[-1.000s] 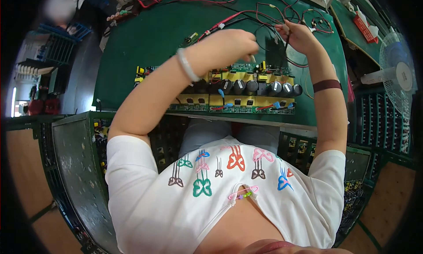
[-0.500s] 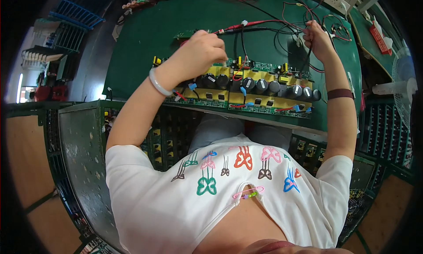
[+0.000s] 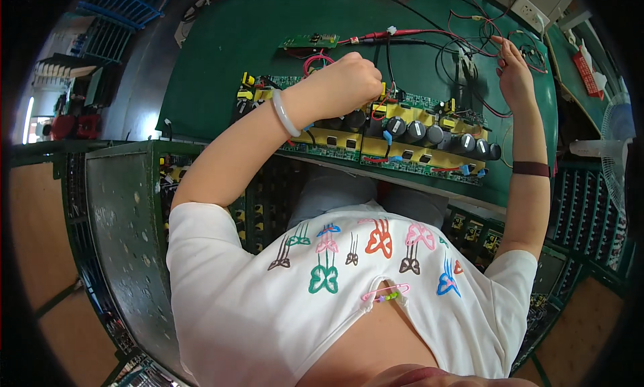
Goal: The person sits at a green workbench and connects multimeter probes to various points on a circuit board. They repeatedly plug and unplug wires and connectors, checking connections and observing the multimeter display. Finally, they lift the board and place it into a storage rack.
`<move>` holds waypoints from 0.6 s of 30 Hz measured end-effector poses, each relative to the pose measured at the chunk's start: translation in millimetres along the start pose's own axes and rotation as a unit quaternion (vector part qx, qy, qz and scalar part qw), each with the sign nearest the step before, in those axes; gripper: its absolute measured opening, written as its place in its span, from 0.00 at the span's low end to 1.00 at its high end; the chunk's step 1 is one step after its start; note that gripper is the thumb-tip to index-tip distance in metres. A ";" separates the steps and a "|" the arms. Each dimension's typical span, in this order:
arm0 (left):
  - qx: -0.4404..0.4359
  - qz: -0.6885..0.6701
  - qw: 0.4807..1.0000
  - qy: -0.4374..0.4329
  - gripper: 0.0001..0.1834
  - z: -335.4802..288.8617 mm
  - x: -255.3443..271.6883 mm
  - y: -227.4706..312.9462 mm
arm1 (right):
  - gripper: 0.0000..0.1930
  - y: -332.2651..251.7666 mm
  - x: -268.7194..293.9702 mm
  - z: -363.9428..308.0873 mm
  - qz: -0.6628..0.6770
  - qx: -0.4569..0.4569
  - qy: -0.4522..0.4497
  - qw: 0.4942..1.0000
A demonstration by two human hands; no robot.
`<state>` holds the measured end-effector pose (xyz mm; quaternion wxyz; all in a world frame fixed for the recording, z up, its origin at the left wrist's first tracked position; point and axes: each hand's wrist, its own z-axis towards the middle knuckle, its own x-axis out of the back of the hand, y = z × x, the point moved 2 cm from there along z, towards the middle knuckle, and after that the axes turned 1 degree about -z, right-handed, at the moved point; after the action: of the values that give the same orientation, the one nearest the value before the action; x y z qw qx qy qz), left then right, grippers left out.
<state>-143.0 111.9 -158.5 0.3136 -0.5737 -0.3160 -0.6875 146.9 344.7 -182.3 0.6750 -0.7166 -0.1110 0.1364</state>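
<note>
Along the near edge of the green table [image 3: 221, 72] lies a row of circuit boards [image 3: 416, 152]. Over its left half curls the left hand [image 3: 345, 83]; far right, the right hand [image 3: 515, 73] bends beside thin wires [image 3: 410, 32], whether either grips anything unclear.

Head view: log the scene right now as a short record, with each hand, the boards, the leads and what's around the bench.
Left hand: curled, above the left part of the board row; fingertips hidden
Right hand: raised at the far right, beside dark and red wires; grip unclear
Board row: circuit boards on the green table, carrying black capacitors
Small board: green, beyond the left hand
Leads: red lead running across the table's far side
Surroundings: white fan at right
</note>
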 end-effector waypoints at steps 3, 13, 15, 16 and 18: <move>-0.003 -0.019 1.000 0.014 0.03 0.5 -1.8 -0.6 | 0.14 1.7 1.9 -0.2 0.011 -0.003 -0.002 1.000; 0.086 -0.164 0.980 -0.077 0.04 18.1 -6.8 -9.4 | 0.14 -10.8 -17.9 -11.6 0.134 -0.041 -0.074 0.987; 0.100 -0.179 0.974 -0.093 0.05 21.0 -8.3 -12.9 | 0.14 -11.6 -19.1 -12.2 0.180 -0.057 -0.122 0.974; 0.106 -0.187 0.971 -0.104 0.05 22.0 -10.9 -16.1 | 0.14 -9.0 -20.8 -11.5 0.200 -0.062 -0.144 0.967; 0.133 -0.196 0.961 -0.140 0.08 28.2 -4.0 -21.9 | 0.12 -7.8 -29.3 -12.2 0.198 -0.058 -0.156 0.966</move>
<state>-143.1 147.8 -160.2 0.1981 -0.5445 -0.5516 -0.6000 123.9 323.7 -172.6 0.5663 -0.7320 -0.0789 0.3705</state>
